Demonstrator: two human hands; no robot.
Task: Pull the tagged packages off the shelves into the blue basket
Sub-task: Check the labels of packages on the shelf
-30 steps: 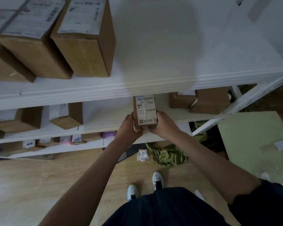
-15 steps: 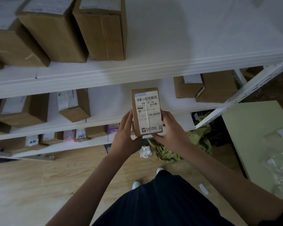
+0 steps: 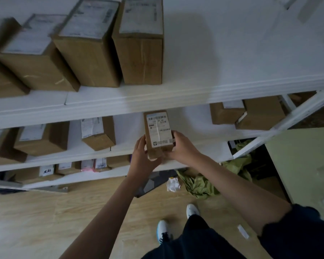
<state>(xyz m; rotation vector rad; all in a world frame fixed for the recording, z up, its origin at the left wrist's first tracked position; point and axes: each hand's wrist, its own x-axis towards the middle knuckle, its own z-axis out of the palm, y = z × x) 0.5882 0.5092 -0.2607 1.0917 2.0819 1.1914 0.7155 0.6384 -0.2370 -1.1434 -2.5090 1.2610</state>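
Since a moment ago I've pushed the small package (image 3: 158,134) further out toward the middle shelf (image 3: 195,144). My left hand (image 3: 143,157) and right hand (image 3: 180,146) both grip this brown carton, white barcode label up, above the shelf's bare front edge.

floor: we see light wood planks (image 3: 36,221)
shelving: white metal rack (image 3: 157,98), several tiers
wall: white (image 3: 241,25)
right: pale green tabletop (image 3: 303,161)
light: dim
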